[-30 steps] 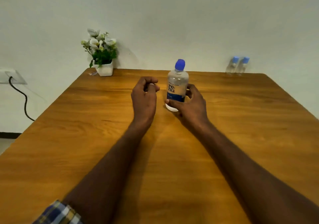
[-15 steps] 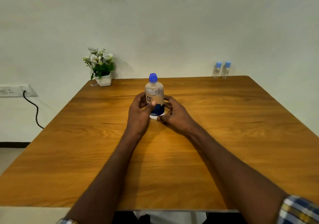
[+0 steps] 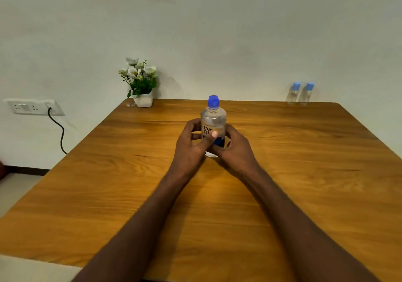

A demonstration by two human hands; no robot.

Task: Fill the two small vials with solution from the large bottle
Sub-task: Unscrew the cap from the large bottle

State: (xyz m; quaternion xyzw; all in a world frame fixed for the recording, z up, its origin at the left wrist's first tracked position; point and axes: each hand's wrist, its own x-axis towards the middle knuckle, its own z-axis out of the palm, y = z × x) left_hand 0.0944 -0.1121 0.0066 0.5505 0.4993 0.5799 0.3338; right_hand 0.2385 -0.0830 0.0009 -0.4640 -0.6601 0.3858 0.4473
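Gripping the large bottle (image 3: 213, 127) with both hands at the middle of the wooden bench (image 3: 304, 173).

Two bare forearms reach out from the near edge and meet at the bottle, which stands upright with its blue cap (image 3: 213, 101) on. The left hand (image 3: 191, 149) curls round the bottle's left side, thumb pressed across the label; the right hand (image 3: 236, 151) wraps the lower right side, fingers closed against the blue band near the base. Farther back, a small white pot of flowers (image 3: 141, 83) sits at the far left corner of the bench. At the far right edge the two small vials (image 3: 300, 93) stand upright side by side, blue caps on, well apart from the bottle. On the wall at left, a socket (image 3: 28, 107) has a black cord (image 3: 59, 133) hanging from it.
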